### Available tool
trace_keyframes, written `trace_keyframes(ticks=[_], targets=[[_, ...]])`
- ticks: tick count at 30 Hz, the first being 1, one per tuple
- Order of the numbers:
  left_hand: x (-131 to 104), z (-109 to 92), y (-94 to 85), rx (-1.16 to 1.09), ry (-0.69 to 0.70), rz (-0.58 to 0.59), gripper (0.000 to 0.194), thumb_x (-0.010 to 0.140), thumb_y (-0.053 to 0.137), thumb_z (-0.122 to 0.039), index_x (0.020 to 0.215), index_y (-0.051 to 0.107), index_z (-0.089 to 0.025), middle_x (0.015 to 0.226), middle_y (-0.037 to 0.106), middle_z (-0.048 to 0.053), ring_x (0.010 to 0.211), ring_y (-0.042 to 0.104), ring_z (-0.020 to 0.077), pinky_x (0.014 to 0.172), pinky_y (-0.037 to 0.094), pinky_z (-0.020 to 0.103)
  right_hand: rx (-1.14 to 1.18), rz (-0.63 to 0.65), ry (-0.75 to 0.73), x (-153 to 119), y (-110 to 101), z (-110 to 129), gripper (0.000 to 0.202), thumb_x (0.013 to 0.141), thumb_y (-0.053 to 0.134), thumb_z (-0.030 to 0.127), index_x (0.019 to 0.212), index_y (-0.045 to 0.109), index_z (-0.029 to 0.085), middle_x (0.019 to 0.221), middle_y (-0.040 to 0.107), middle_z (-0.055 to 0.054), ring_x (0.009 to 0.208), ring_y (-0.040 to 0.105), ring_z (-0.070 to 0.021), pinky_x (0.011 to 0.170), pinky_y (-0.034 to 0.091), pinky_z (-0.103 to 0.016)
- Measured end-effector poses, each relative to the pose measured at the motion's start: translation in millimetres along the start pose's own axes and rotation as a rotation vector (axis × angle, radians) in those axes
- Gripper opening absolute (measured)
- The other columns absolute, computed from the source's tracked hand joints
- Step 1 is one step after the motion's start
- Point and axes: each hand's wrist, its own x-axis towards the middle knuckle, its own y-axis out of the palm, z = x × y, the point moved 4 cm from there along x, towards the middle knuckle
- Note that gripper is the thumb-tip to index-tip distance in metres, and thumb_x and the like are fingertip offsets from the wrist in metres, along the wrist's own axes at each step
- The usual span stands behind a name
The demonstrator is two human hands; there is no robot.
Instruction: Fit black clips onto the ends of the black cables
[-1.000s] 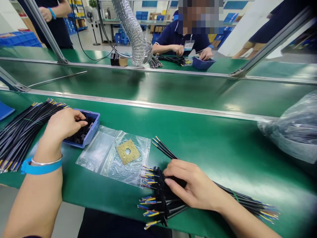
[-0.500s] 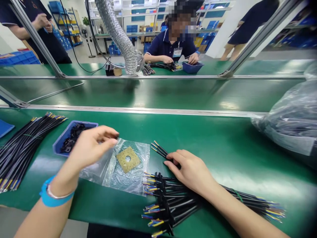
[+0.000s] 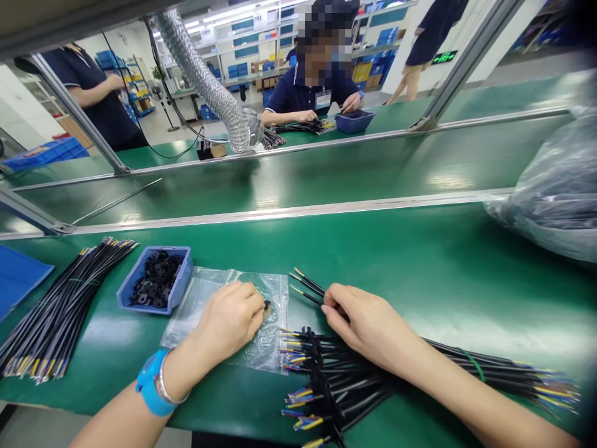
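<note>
Moving off the blue tray (image 3: 140, 277) since a second ago, the left hand (image 3: 228, 323) now rests on the clear bag (image 3: 275, 292) right of that tray, fingers pinched on a small black part (image 3: 267, 305). Right of the bag, the right hand (image 3: 368, 323) grips loose black wires (image 3: 305, 287) above the fitted bundle (image 3: 326, 379) on the green bench (image 3: 420, 261).

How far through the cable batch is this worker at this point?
Done: a pile of cables by the right hand already carries black clips. In hand: the left hand pinches a small black clip while the right hand's fingers rest on loose cables without clips. Left: a large bare bundle at far left, and the blue tray holds many clips.
</note>
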Motion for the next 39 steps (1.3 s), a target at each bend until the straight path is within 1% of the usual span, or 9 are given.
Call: trace_keyframes(ticks=[3,6,9,11,14,22,26,30,39], targets=[[0.7,-6.9,3.9,0.085,0.034,0.035,0.024,0.089,0.046,-0.018,0.071,0.063,-0.016,0.08,0.062,0.007,0.075,0.054,0.0208,0.066,0.044,0.035,0.138,-0.016,-0.008,-2.8,-5.3,6.0,0.007,0.089,0.04,0.02,0.086,0.046,0.021,0.071,0.055,-0.001,0.061,0.053,-0.0161,0.056,0.04,-0.027],[4.3,-6.1,3.1,-0.068,-0.048,-0.009,0.016,0.083,0.05,-0.014,0.071,0.061,-0.017,0.083,0.062,0.006,0.079,0.054,0.0209,0.071,0.044,0.036,0.24,-0.049,-0.035,-4.4,-9.9,9.8,0.006,0.09,0.043,0.022,0.088,0.049,0.021,0.073,0.056,-0.001,0.065,0.054,-0.0156,0.059,0.043,-0.027],[8.6,-0.5,7.6,-0.517,-0.28,-0.078,0.01,0.078,0.052,-0.013,0.07,0.055,-0.017,0.091,0.064,0.007,0.08,0.058,0.0185,0.07,0.046,0.033,0.326,-0.056,-0.077,-5.3,-12.4,11.1,0.009,0.091,0.043,0.02,0.084,0.049,0.021,0.074,0.056,-0.001,0.065,0.053,-0.0144,0.059,0.042,-0.026],[11.0,-1.3,17.5,-0.876,-0.432,-0.065,0.009,0.079,0.052,-0.017,0.07,0.051,-0.017,0.1,0.065,0.008,0.077,0.061,0.016,0.069,0.048,0.03,0.36,-0.049,-0.106,-5.4,-12.7,11.5,0.01,0.091,0.043,0.019,0.085,0.051,0.02,0.075,0.056,-0.001,0.065,0.052,-0.0139,0.059,0.042,-0.025],[13.7,-8.9,29.6,-1.187,-0.549,-0.04,0.011,0.078,0.055,-0.022,0.071,0.048,-0.017,0.105,0.065,0.009,0.071,0.064,0.0139,0.071,0.052,0.032,0.384,-0.061,-0.136,-4.7,-13.0,12.1,0.011,0.091,0.043,0.018,0.087,0.054,0.019,0.076,0.057,-0.002,0.065,0.052,-0.0139,0.059,0.042,-0.024],[13.0,-13.5,28.8,-1.292,-0.564,-0.018,0.017,0.075,0.062,-0.027,0.07,0.05,-0.015,0.102,0.063,0.008,0.066,0.065,0.0127,0.071,0.05,0.03,0.393,-0.073,-0.085,-4.3,-12.8,11.6,0.015,0.091,0.043,0.018,0.086,0.056,0.019,0.075,0.057,-0.002,0.065,0.052,-0.0138,0.059,0.042,-0.025],[12.2,-14.5,28.8,-1.3,-0.497,-0.017,0.019,0.074,0.066,-0.027,0.071,0.052,-0.016,0.1,0.061,0.008,0.077,0.063,0.0154,0.075,0.05,0.033,0.409,-0.087,-0.053,-3.8,-15.8,11.4,0.016,0.091,0.042,0.019,0.082,0.055,0.019,0.074,0.058,-0.002,0.063,0.053,-0.0132,0.055,0.041,-0.024],[10.8,-15.4,31.3,-1.291,-0.453,-0.013,0.02,0.072,0.071,-0.027,0.073,0.054,-0.016,0.102,0.06,0.009,0.091,0.06,0.0189,0.08,0.049,0.033,0.413,-0.151,-0.035,-3.9,-18.5,10.7,0.017,0.092,0.041,0.02,0.081,0.054,0.019,0.074,0.06,-0.002,0.064,0.054,-0.0133,0.055,0.042,-0.024],[10.8,-16.9,36.0,-1.459,-0.472,0.015,0.029,0.068,0.078,-0.032,0.073,0.055,-0.016,0.102,0.059,0.007,0.088,0.06,0.0171,0.085,0.048,0.035,0.436,-0.246,-0.047,-5.5,-22.4,10.9,0.016,0.092,0.042,0.02,0.081,0.054,0.019,0.071,0.058,-0.001,0.06,0.053,-0.0122,0.055,0.041,-0.024]])
